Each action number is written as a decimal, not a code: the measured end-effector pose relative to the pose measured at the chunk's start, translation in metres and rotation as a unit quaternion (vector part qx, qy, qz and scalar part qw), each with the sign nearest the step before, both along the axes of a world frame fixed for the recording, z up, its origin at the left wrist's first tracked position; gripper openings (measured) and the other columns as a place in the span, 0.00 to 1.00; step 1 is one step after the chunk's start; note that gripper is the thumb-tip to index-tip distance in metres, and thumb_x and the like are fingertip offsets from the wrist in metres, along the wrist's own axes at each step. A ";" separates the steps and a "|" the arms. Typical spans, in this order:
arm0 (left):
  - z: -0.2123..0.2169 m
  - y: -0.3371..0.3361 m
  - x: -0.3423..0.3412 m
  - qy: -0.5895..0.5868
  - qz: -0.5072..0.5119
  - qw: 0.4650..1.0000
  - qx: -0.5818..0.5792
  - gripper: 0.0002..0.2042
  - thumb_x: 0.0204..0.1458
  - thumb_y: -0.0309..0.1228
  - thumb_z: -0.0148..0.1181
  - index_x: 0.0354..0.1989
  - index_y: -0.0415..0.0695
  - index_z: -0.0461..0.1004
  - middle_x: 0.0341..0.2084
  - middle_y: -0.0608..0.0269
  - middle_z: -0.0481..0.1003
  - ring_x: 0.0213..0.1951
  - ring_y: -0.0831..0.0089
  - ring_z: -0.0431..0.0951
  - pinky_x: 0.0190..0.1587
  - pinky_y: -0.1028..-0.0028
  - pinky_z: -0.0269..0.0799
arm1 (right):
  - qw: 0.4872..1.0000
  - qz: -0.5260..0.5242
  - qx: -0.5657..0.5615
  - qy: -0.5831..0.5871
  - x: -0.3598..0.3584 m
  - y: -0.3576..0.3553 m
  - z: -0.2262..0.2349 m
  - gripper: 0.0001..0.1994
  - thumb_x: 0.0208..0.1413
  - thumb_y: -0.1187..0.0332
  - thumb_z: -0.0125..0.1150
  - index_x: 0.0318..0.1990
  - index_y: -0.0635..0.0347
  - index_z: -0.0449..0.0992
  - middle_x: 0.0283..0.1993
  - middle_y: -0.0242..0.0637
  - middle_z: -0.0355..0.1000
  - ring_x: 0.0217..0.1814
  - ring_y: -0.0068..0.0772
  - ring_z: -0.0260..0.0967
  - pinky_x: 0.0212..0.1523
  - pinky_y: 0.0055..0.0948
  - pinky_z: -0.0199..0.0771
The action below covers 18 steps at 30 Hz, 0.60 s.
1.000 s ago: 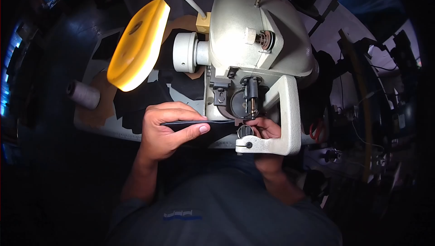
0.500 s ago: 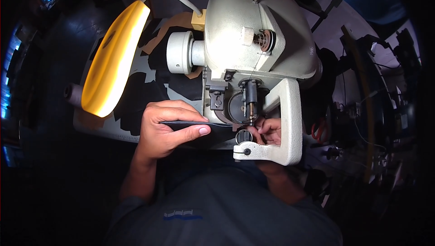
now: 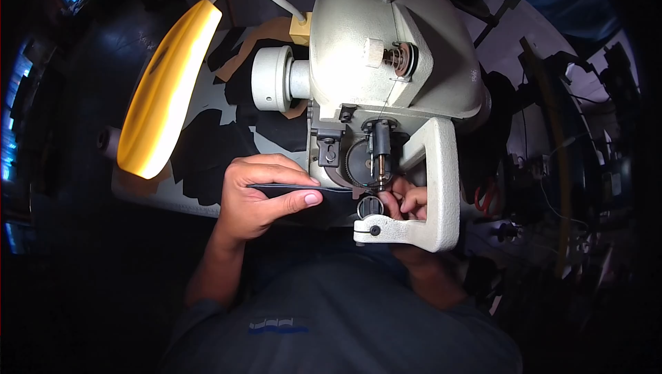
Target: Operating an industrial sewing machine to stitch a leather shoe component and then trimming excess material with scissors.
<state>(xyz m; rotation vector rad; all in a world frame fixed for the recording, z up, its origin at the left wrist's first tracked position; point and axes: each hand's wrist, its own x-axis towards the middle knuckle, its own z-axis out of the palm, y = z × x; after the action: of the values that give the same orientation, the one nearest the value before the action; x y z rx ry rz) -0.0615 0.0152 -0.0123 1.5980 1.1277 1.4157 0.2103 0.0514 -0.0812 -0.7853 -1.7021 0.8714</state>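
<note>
Black, thin strip (image 3: 289, 188) is pinched flat in the left hand (image 3: 258, 198) beside the sewing machine (image 3: 386, 84); right hand (image 3: 407, 200) fingertips are closed on it at the wheel. Likely light, floppy; best held near edges.

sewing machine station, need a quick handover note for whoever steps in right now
Left hand: pinching a flat dark strip edge-on between thumb and fingers, fed toward the machine's wheel.
Right hand: fingertips at the needle post, inside the cream guard arm; mostly hidden.
Sewing machine: cream head, yellow lamp lit on the left.
Dark cut pieces lie on the table behind the left hand.
Done: strip is at the feed point.
Left: how much is stitched cannot be told.
</note>
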 end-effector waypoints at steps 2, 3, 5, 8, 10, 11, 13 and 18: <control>0.000 0.000 0.002 -0.006 0.007 1.000 0.013 0.09 0.47 0.22 0.80 0.37 0.37 0.88 0.31 0.54 0.86 0.33 0.70 0.85 0.39 0.74 0.79 | 0.999 -0.006 0.021 -0.027 0.002 0.002 0.003 0.17 0.64 0.87 0.60 0.42 0.53 0.59 0.42 0.41 0.73 0.44 0.26 0.75 0.46 0.24 0.74; 0.000 0.001 0.002 -0.007 0.007 1.000 0.013 0.09 0.47 0.22 0.80 0.37 0.37 0.88 0.31 0.54 0.86 0.33 0.70 0.85 0.39 0.74 0.79 | 0.998 -0.011 0.041 -0.054 0.002 0.003 0.004 0.17 0.64 0.87 0.60 0.42 0.53 0.59 0.41 0.41 0.72 0.43 0.26 0.74 0.45 0.24 0.74; 0.000 0.001 0.002 0.000 0.004 1.000 0.021 0.09 0.47 0.21 0.79 0.37 0.37 0.88 0.31 0.54 0.86 0.33 0.70 0.86 0.39 0.74 0.79 | 0.998 -0.034 0.041 -0.019 0.000 0.006 0.000 0.14 0.60 0.83 0.69 0.39 0.59 0.67 0.39 0.41 0.77 0.41 0.29 0.79 0.44 0.28 0.79; -0.002 0.001 0.002 0.006 0.012 0.999 0.029 0.09 0.47 0.21 0.79 0.37 0.36 0.88 0.31 0.54 0.86 0.33 0.69 0.86 0.39 0.74 0.79 | 0.997 -0.065 0.040 0.001 -0.001 0.007 0.001 0.12 0.55 0.78 0.78 0.35 0.63 0.75 0.38 0.41 0.82 0.39 0.32 0.83 0.42 0.31 0.85; -0.003 0.001 0.006 -0.001 0.020 0.999 0.032 0.09 0.46 0.21 0.79 0.36 0.36 0.88 0.29 0.54 0.85 0.32 0.70 0.85 0.37 0.75 0.78 | 0.996 -0.072 0.040 -0.014 -0.001 0.008 0.005 0.12 0.55 0.78 0.78 0.34 0.63 0.75 0.37 0.42 0.82 0.39 0.32 0.83 0.42 0.32 0.85; -0.003 0.001 0.007 -0.006 0.028 0.999 0.036 0.09 0.45 0.21 0.80 0.36 0.36 0.88 0.28 0.53 0.85 0.30 0.71 0.84 0.36 0.75 0.76 | 0.997 -0.067 0.037 -0.007 0.000 0.008 0.006 0.12 0.55 0.77 0.79 0.34 0.62 0.75 0.37 0.42 0.83 0.39 0.32 0.83 0.42 0.33 0.85; -0.003 0.001 0.008 -0.006 0.030 0.999 0.040 0.09 0.45 0.20 0.79 0.36 0.36 0.88 0.28 0.53 0.85 0.30 0.71 0.84 0.36 0.75 0.76 | 0.998 -0.061 0.034 -0.001 0.001 0.009 0.008 0.13 0.55 0.77 0.79 0.33 0.62 0.75 0.37 0.42 0.83 0.38 0.33 0.84 0.42 0.33 0.85; -0.001 0.001 0.008 -0.002 0.034 0.999 0.041 0.09 0.45 0.20 0.79 0.35 0.36 0.88 0.28 0.53 0.85 0.30 0.71 0.84 0.36 0.75 0.76 | 0.994 -0.065 0.073 -0.040 0.002 0.012 0.009 0.13 0.54 0.78 0.79 0.32 0.62 0.75 0.36 0.43 0.83 0.38 0.33 0.84 0.42 0.33 0.85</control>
<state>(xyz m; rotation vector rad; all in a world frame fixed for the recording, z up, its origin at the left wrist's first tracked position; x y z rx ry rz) -0.0540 0.0161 -0.0134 1.6271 1.1440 1.5269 0.2121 0.0629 -0.0720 -0.8316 -1.7419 0.6258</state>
